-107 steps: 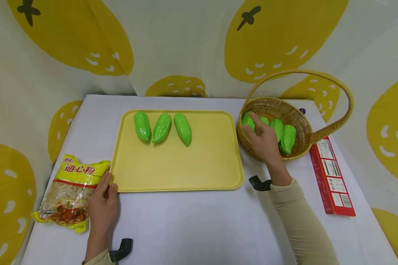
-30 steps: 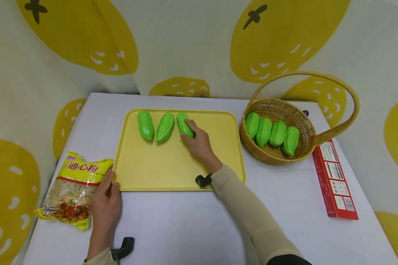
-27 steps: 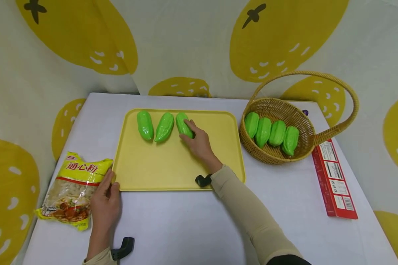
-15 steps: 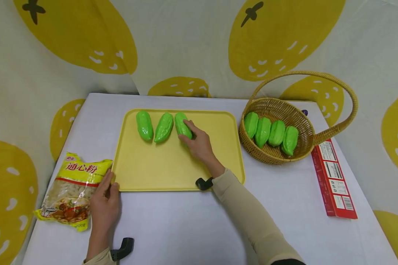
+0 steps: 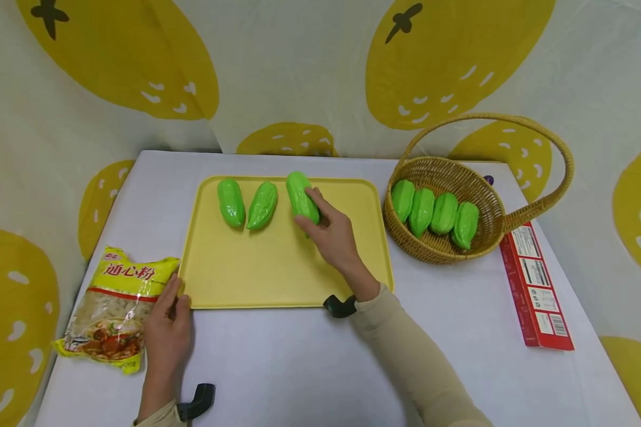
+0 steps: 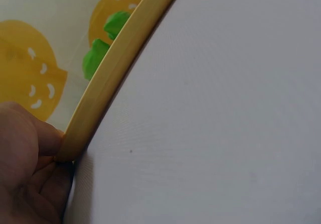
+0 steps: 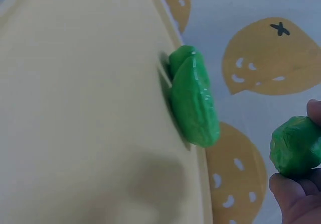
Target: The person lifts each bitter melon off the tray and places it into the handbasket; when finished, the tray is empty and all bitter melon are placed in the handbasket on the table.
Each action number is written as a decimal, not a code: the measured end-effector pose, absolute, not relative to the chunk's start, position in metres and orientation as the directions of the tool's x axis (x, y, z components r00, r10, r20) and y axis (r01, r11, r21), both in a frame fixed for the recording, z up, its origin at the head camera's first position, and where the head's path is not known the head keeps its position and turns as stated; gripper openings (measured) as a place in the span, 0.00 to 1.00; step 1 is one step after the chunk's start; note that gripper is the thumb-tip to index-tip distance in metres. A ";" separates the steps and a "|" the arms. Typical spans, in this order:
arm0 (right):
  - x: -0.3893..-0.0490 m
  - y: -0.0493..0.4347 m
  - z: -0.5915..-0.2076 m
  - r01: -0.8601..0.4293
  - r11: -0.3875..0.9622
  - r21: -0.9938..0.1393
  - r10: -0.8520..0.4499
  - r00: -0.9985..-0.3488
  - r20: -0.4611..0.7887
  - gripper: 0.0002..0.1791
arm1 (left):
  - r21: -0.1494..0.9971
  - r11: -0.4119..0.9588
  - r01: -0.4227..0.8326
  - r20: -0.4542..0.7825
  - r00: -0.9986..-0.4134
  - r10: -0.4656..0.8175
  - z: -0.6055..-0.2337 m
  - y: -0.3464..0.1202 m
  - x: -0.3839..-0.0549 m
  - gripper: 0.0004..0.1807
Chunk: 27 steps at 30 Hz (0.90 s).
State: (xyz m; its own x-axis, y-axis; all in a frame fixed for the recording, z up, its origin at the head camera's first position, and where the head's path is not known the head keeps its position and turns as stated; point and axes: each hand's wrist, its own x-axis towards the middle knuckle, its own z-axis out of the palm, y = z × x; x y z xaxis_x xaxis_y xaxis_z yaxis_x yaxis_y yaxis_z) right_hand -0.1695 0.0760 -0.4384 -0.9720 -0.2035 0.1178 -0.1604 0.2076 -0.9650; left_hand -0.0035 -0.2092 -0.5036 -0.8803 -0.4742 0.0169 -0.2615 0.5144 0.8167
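Head view: the right hand (image 5: 335, 237) has now lifted a green vegetable (image 5: 300, 196).

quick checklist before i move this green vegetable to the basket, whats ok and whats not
1. Right hand gripping the green vegetable: ok.
2. Vegetable clear of the tray: ok.
3. Left hand holding the tray's near left corner: ok.
4. Vegetable over the basket: not ok, above the tray.
5. Room in the basket: likely ok, four more vegetables with bare space beside them.
6. Basket clear of the red box: cannot tell, it hides the far end.
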 end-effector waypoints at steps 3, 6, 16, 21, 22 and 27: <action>-0.164 0.084 -0.430 -0.166 0.186 -0.968 -0.184 -0.974 0.132 0.34 | 0.820 0.512 -0.254 0.023 -0.881 -0.473 -0.504 -0.209 -0.004 0.25; -0.159 0.092 -0.423 -0.170 0.164 -0.972 -0.159 -0.977 0.144 0.34 | 0.816 0.513 -0.267 0.014 -0.878 -0.479 -0.505 -0.210 -0.004 0.25; -0.149 0.104 -0.413 -0.177 0.126 -0.976 -0.120 -0.979 0.162 0.34 | 0.802 0.507 -0.317 -0.030 -0.868 -0.496 -0.505 -0.209 -0.004 0.25; -0.147 0.111 -0.410 -0.210 0.099 -0.973 -0.108 -0.974 0.199 0.34 | 0.809 0.508 -0.295 -0.016 -0.875 -0.483 -0.505 -0.209 -0.004 0.25; -0.146 0.114 -0.410 -0.216 0.100 -0.971 -0.104 -0.973 0.206 0.35 | 0.809 0.509 -0.294 -0.014 -0.875 -0.483 -0.505 -0.209 -0.004 0.25; -0.146 0.125 -0.409 -0.214 0.108 -0.971 -0.063 -0.976 0.208 0.34 | 0.810 0.511 -0.289 -0.005 -0.874 -0.486 -0.507 -0.210 -0.003 0.25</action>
State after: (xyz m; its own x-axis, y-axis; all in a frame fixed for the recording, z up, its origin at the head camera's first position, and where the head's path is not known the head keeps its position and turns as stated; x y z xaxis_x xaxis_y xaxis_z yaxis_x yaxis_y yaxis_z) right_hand -0.1461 0.1253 -0.4090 -0.9761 -0.0633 0.2077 -0.2136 0.1078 -0.9709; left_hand -0.0035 -0.2101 -0.5067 -0.8742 -0.4856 -0.0054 -0.2886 0.5106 0.8100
